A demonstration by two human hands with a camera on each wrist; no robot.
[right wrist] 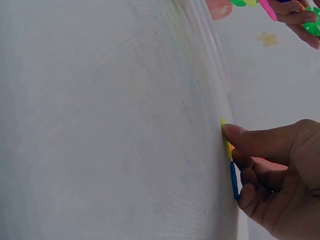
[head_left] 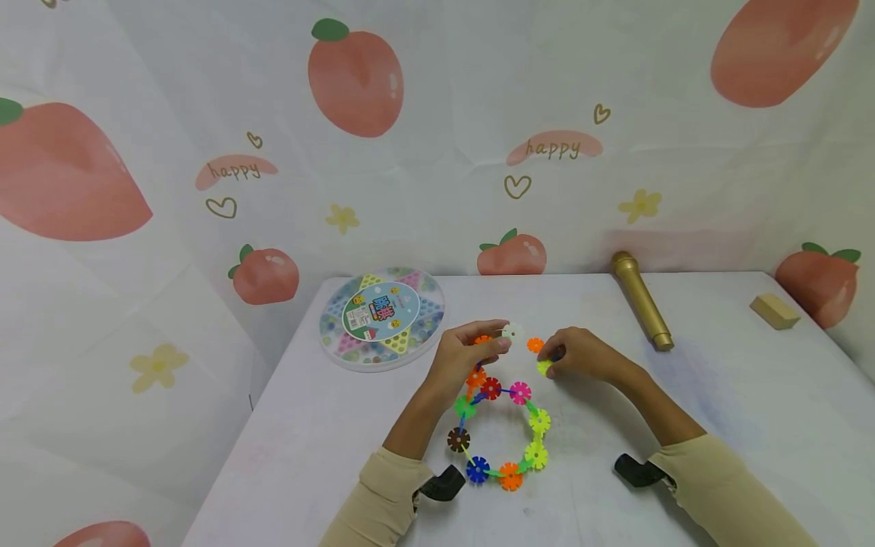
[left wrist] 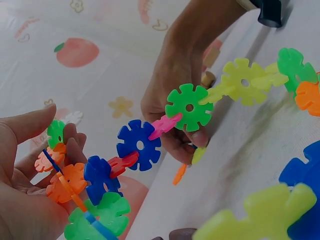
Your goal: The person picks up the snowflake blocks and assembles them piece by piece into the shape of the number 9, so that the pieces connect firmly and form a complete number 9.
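Note:
A ring-shaped chain of colourful notched plastic snowflake discs [head_left: 510,476] hangs over the table from my left hand [head_left: 456,359]. The left fingers and thumb grip its upper end, where orange and green discs [left wrist: 56,131] sit between them. A white disc [head_left: 510,332] sticks out past the left fingertips. My right hand [head_left: 586,354] pinches a yellow snowflake disc [head_left: 544,368] between thumb and fingers. An orange disc [head_left: 535,345] shows beside it, and a blue disc [right wrist: 233,179] lies edge-on below the yellow one in the right wrist view. The two hands are apart.
A round Chinese checkers board [head_left: 381,313] lies at the back left of the white table [head_left: 287,456]. A gold microphone-shaped object [head_left: 642,300] is at the back right, with a small wooden block [head_left: 775,311] beyond it. A printed cloth [head_left: 437,190] hangs behind.

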